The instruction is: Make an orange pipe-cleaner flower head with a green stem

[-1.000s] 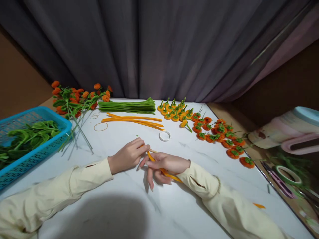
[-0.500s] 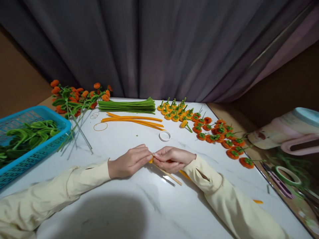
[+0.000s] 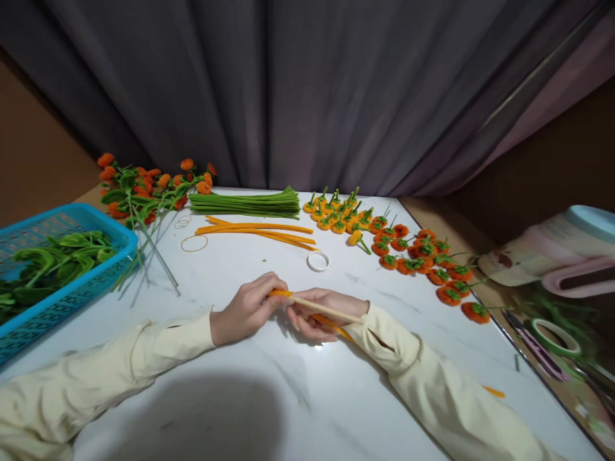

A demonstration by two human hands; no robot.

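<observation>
Near the middle of the table, my left hand (image 3: pixel 248 312) is closed around one end of a thin wooden stick (image 3: pixel 327 308). An orange pipe cleaner (image 3: pixel 335 326) is wrapped around that end, and its loose length runs through my right hand (image 3: pixel 340 301). The fingers of my right hand are bent around the pipe cleaner, close to my left fingertips. The stick's free end points right across my right palm to the wrist. Beyond my hands lie a white tape ring (image 3: pixel 309 261), loose orange pipe cleaners (image 3: pixel 259 228) and a bundle of green pipe cleaners (image 3: pixel 245 204).
A blue basket (image 3: pixel 72 287) of green leaves stands left, beside finished orange flowers (image 3: pixel 144 186). Yellow pumpkin-like pieces (image 3: pixel 339 224) and orange ones (image 3: pixel 423 250) line the back right. Pink-handled snips (image 3: pixel 538 349), green tape (image 3: pixel 557 339) and a large cup (image 3: pixel 538 250) are at right.
The stick has swung up and now lies across my right palm instead of pointing down toward me. My right hand has turned palm upward and its fingers have loosened slightly.
</observation>
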